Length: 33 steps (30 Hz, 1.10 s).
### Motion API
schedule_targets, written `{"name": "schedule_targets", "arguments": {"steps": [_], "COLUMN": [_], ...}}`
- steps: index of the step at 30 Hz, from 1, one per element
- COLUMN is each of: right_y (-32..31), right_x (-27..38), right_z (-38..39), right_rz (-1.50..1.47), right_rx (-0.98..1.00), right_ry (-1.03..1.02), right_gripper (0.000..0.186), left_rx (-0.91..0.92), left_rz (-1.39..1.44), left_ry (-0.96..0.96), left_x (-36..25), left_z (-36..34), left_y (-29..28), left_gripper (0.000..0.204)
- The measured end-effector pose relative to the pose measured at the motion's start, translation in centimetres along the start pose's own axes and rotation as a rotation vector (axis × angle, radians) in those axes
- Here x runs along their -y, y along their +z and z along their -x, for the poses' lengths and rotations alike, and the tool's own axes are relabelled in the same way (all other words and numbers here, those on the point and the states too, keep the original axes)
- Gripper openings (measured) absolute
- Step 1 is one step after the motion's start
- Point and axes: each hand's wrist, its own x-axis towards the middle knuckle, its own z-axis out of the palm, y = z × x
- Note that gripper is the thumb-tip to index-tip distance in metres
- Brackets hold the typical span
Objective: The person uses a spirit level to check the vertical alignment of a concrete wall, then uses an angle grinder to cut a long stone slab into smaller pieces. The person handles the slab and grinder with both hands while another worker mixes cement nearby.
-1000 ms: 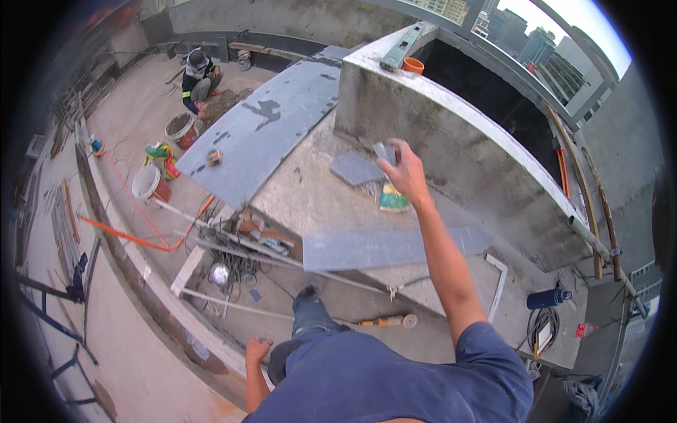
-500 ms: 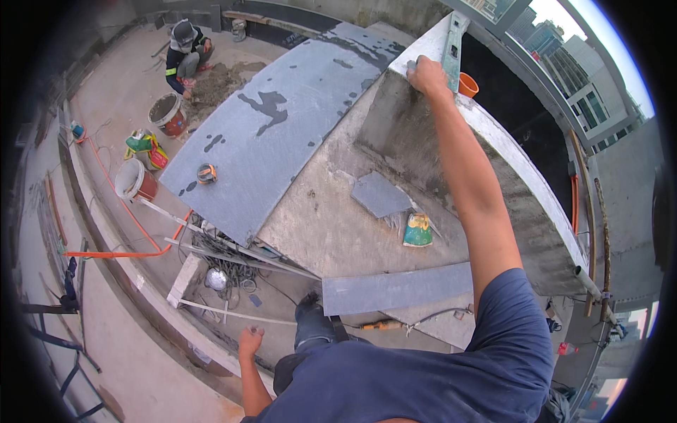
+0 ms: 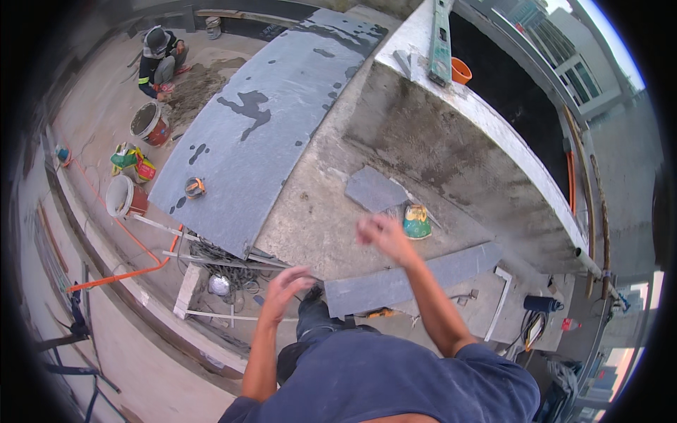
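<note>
My right hand (image 3: pixel 381 236) hangs blurred and empty in front of me, fingers apart, over the concrete ledge next to a green and yellow container (image 3: pixel 416 222). My left hand (image 3: pixel 285 285) is raised at waist height with loosely spread fingers, holding nothing. It sits just left of a long grey stone strip (image 3: pixel 416 276). A small square grey slab (image 3: pixel 374 189) lies on the ledge beyond my right hand. A green spirit level (image 3: pixel 441 42) rests on top of the concrete wall (image 3: pixel 458 141).
A large grey stone slab (image 3: pixel 261 120) with wet patches covers the ledge's left part, with a small round tool (image 3: pixel 195 187) on it. An orange bucket (image 3: pixel 460 70) sits behind the wall. A crouching co-worker (image 3: pixel 159 60), buckets (image 3: pixel 149 123) and an orange hose (image 3: pixel 120 271) are on the floor to the left.
My right hand has come down from the spirit level on the wall top to in front of my chest. My left hand has risen from beside my leg.
</note>
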Motion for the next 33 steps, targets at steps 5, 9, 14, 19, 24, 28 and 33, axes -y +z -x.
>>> {"name": "schedule_targets", "arguments": {"steps": [5, 9, 14, 19, 24, 28, 33], "right_y": [7.8, 8.1, 6.3, 5.8, 9.3, 10.4, 9.8], "right_x": [-5.3, -7.5, -8.4, -10.4, -17.0, -23.2, -27.3], "right_z": [10.2, 10.8, 13.1, 20.5, 26.8, 31.7, 39.2], "right_rz": [-0.971, -1.315, -1.265, -0.892, -0.699, -0.617, -0.589], "right_rx": [-0.067, -0.383, -0.698, -0.556, -0.663, -0.812, -0.939], "right_ry": [0.332, 0.171, 0.189, 0.288, 0.416, 0.431, 0.505], "right_gripper": [0.033, 0.02, 0.02, 0.029, 0.035, 0.035, 0.033], "left_rx": [0.467, 0.293, 0.203, 0.278, 0.573, 0.612, 0.561], "left_rz": [0.499, 0.654, 0.383, 0.066, -1.038, -1.582, -1.918], "left_ry": [-0.04, -0.013, 0.136, 0.02, 0.242, 0.508, 0.437], "left_x": [-0.3, 3.1, 5.7, 9.7, 18.1, 23.8, 25.7], "left_z": [-5.0, -6.9, -8.0, -10.3, -15.0, -15.5, -13.6], "left_y": [9.9, 16.3, 24.0, 27.3, 28.4, 30.3, 36.7], "left_gripper": [0.057, 0.055, 0.047, 0.048, 0.075, 0.103, 0.129]}}
